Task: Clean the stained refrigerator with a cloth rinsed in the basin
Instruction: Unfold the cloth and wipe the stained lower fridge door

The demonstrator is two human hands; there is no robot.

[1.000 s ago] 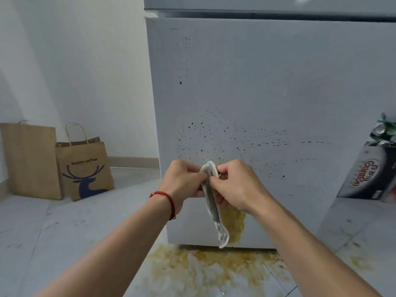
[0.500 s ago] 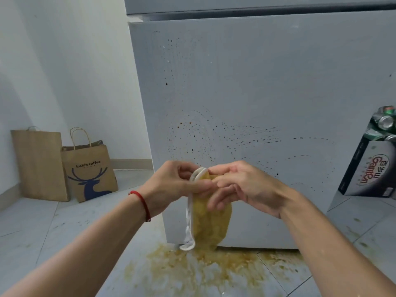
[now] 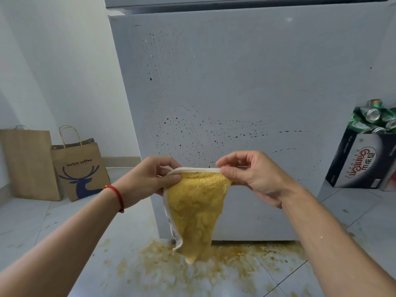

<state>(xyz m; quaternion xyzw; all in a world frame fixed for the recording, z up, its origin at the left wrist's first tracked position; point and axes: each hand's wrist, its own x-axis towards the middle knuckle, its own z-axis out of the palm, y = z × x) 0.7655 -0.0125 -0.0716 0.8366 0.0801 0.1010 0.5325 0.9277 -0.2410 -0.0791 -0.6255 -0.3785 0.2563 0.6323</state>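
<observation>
1. The left hand [image 3: 150,179] and right hand [image 3: 252,174] each pinch a top corner of the cloth [image 3: 195,206], stretching its white edge between them.
2. Below the grip, the yellow-stained cloth hangs to a point.
3. Under it, a stain [image 3: 192,273] covers the floor [image 3: 64,221].
4. Behind the grip stands the spattered refrigerator [image 3: 246,82].

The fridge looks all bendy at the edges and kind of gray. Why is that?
In the head view, the wide-angle lens bows the refrigerator so its left edge leans. The light is soft and dim, with no glare and only faint shadows, so the door looks gray. The yellow cloth, pinched by the left hand and right hand, looks sharp.
</observation>
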